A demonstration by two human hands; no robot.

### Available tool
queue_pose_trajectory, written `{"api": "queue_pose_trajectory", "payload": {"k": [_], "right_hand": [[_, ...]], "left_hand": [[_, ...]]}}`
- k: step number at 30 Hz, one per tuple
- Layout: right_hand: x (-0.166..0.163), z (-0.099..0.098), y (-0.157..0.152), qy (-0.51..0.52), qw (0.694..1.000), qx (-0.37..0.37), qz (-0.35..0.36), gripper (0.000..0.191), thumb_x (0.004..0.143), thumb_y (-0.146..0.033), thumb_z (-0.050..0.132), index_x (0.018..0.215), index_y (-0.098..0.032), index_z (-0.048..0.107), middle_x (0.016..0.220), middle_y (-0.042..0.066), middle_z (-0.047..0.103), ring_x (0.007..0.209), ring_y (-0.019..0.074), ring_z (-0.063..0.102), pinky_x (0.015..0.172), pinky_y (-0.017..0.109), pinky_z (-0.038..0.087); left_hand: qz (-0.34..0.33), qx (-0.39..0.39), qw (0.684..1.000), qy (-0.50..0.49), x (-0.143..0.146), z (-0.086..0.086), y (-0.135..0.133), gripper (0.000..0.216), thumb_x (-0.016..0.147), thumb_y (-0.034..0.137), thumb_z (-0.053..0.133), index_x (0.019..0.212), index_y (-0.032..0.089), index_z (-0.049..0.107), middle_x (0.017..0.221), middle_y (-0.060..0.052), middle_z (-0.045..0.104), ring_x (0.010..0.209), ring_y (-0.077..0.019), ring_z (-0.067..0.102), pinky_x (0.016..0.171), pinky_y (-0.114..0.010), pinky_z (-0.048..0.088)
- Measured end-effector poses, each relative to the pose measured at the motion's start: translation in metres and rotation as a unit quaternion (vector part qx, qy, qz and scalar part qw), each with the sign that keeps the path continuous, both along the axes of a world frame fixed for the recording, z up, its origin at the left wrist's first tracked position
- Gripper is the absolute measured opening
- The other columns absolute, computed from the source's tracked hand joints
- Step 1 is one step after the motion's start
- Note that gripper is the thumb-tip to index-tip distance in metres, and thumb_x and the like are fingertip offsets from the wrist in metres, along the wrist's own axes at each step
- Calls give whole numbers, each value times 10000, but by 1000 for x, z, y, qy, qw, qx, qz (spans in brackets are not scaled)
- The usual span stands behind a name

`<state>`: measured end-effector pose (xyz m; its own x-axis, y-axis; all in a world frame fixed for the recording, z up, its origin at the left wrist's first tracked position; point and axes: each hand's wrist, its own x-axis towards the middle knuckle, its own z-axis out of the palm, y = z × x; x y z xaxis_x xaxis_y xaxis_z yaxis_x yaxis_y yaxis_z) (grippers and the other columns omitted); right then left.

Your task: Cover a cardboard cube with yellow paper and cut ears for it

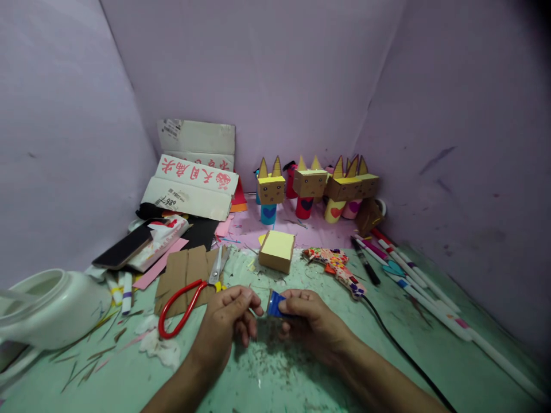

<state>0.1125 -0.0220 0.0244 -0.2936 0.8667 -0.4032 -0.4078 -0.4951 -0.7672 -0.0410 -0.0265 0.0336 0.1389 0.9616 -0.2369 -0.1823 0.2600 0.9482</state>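
From my remote seat I see a box (278, 245) on the worktop (473, 384), before a row of figures (304, 209). Left of it, scissors (214, 277) lie partly over cardboard (183, 267), a pot (77, 312) farther left; right, a glue gun (338, 258), then markers (424, 300).

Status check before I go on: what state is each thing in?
Right hand: fingers pinching blue piece
Left hand: fingers curled, grip unclear
Yellow-topped box: resting on table, no ears
Blue-bodied figure: upright, two ears on
Scissors: lying partly on brown cardboard
Glue gun: lying down, cord attached
Phone: no lit display visible
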Motion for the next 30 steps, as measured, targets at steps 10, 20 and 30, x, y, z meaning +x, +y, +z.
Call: {"api": "queue_pose_trajectory", "payload": {"k": [10, 20, 30], "right_hand": [[-1, -3, -1, -45, 998, 36, 21, 203, 472, -230, 721, 588, -110, 606, 488, -2, 588, 419, 92, 518, 464, 226, 389], [1, -2, -1, -65, 996, 44, 40, 250, 436, -249, 782, 570, -120, 615, 471, -4, 606, 393, 96, 531, 446, 231, 411], [3, -7, 0, -87, 993, 68, 41, 254, 449, -265, 800, 561, -128, 617, 415, -21, 578, 355, 66, 474, 394, 197, 353]], "left_hand": [[-49, 15, 995, 87, 4, -12, -4, 341, 621, 453, 692, 612, 145, 547, 381, 34, 509, 304, -51, 386, 312, -150, 294], [-45, 4, 993, 105, 2, -13, -4, 343, 607, 450, 693, 554, 165, 509, 323, 54, 450, 267, -46, 331, 283, -151, 235], [-53, 14, 991, 118, 4, -13, -7, 391, 611, 519, 665, 533, 167, 512, 299, 54, 424, 259, -43, 297, 289, -157, 202]]}}
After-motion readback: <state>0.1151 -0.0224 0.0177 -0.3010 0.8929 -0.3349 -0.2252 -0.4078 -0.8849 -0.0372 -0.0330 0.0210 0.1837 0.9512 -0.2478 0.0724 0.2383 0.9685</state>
